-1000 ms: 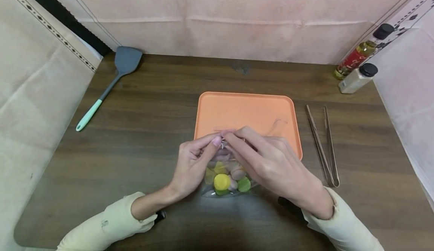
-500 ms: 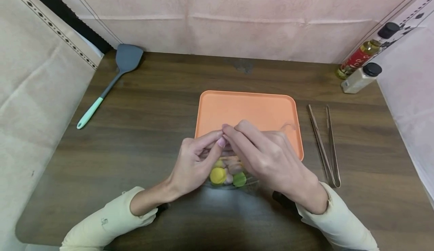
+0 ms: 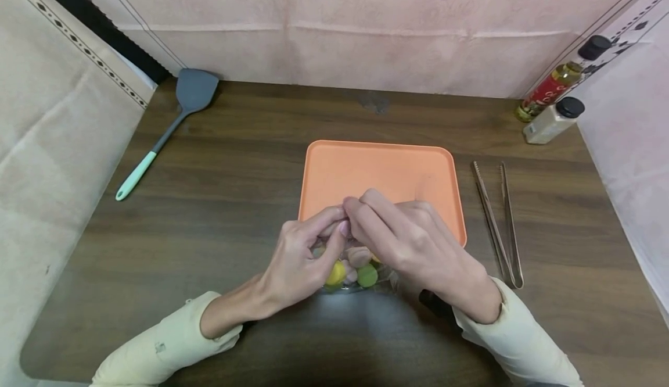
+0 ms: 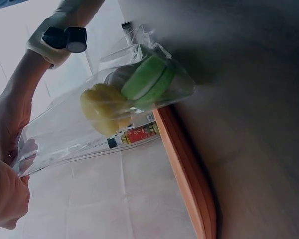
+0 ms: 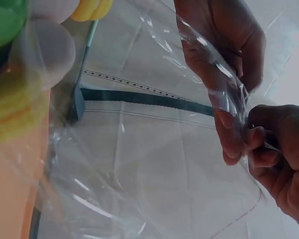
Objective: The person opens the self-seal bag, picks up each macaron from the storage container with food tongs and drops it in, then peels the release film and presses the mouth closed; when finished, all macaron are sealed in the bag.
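While both hands pinch its top, I see a clear bag (image 3: 351, 271) holding yellow, green and pink macarons (image 3: 349, 269). My left hand (image 3: 300, 259) and right hand (image 3: 413, 244) have fingertips closed on the plastic. No readable writing.

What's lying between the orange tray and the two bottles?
Metal tongs lie on the table right of the orange tray, nearer than the bottles. Head view shows it.

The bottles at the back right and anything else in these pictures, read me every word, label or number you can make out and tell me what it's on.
Oil bottle: red label with pale print, too small and blurred to read.
Spice jar: no legible text.
Clear bag pinched by both hands: no print visible.
Orange tray, tongs, spatula: no markings visible.
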Tool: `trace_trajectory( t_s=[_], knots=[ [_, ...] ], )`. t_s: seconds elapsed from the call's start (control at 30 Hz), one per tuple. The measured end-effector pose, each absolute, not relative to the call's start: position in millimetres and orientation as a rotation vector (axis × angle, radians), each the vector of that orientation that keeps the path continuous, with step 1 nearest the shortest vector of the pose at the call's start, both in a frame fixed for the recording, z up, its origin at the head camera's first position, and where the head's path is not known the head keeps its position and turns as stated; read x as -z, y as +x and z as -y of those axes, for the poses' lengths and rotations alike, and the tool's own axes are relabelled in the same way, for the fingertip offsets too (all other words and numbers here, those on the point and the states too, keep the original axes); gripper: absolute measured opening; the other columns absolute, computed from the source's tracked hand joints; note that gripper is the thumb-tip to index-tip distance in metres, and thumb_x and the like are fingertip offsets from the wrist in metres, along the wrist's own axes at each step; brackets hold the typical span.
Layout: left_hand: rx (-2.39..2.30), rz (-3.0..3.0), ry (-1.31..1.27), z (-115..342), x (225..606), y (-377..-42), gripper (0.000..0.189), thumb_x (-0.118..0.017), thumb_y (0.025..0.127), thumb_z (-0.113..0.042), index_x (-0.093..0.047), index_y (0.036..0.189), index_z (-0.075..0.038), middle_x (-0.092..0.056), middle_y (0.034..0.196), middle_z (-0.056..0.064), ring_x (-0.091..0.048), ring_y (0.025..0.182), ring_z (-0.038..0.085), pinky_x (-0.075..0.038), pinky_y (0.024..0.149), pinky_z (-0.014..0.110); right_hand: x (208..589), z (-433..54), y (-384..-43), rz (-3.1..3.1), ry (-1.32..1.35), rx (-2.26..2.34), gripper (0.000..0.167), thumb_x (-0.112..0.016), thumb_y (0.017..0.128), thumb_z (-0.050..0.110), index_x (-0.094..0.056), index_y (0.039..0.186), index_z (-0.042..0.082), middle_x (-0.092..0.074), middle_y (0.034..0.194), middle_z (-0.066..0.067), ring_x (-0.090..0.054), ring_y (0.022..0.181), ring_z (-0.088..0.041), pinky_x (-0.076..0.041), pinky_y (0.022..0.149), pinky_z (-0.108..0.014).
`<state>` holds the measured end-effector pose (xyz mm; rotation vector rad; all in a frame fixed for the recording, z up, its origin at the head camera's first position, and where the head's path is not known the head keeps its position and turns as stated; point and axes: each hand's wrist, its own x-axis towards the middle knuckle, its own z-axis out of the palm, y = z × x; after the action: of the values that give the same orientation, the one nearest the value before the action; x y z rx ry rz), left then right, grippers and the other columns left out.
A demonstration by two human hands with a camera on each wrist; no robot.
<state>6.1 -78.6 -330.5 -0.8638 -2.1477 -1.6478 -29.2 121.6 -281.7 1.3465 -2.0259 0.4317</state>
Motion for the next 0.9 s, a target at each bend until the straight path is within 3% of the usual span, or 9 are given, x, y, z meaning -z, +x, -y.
trace_trajectory(
  t_s=[0.17,0.33,0.5,0.67,0.9],
  knots=[
    [1.617,2.153,-0.867,79,333,6,0.024,-0.061,0.099,0.014,-0.071,0.120,0.011,-0.080,0.084,0.010,-0.072,0.075,0.006,-0.062,0.068,0.021,289,-117,-32,2.020,1.297,-0.635,0.026,-0.051,0.115,0.008,-0.069,0.102,-0.006,-0.059,0.082,-0.006,-0.043,0.047,-0.008,-0.039,0.040,-0.022],
    [1.647,2.115,-0.887,80,335,5,0.024,-0.061,0.098,0.015,-0.072,0.119,0.012,-0.082,0.094,0.016,-0.078,0.074,0.017,-0.062,0.067,0.021,294,-112,-33,1.986,1.241,-0.849,0.026,-0.054,0.113,0.007,-0.070,0.098,-0.007,-0.063,0.080,-0.009,-0.055,0.054,-0.010,-0.049,0.045,-0.023],
    [1.671,2.076,-0.912,81,335,3,0.028,-0.061,0.096,0.018,-0.071,0.123,0.016,-0.081,0.108,0.026,-0.083,0.084,0.031,-0.065,0.074,0.025,294,-111,-35,1.993,1.234,-1.031,0.027,-0.055,0.113,0.009,-0.070,0.097,-0.006,-0.066,0.082,-0.009,-0.061,0.061,-0.011,-0.054,0.054,-0.021],
    [1.662,2.087,-0.897,82,336,2,0.030,-0.061,0.097,0.015,-0.071,0.125,0.015,-0.080,0.112,0.027,-0.083,0.082,0.028,-0.064,0.072,0.024,294,-114,-38,2.021,1.252,-1.154,0.028,-0.055,0.114,0.012,-0.071,0.096,-0.003,-0.067,0.083,-0.006,-0.055,0.062,-0.008,-0.047,0.055,-0.017],
    [1.679,2.096,-0.910,81,334,0,0.028,-0.061,0.097,0.016,-0.072,0.123,0.014,-0.082,0.104,0.022,-0.082,0.078,0.023,-0.063,0.067,0.023,290,-119,-39,2.024,1.328,-0.990,0.031,-0.054,0.116,0.015,-0.073,0.102,-0.004,-0.065,0.084,-0.006,-0.061,0.065,-0.010,-0.057,0.060,-0.021]
  ],
)
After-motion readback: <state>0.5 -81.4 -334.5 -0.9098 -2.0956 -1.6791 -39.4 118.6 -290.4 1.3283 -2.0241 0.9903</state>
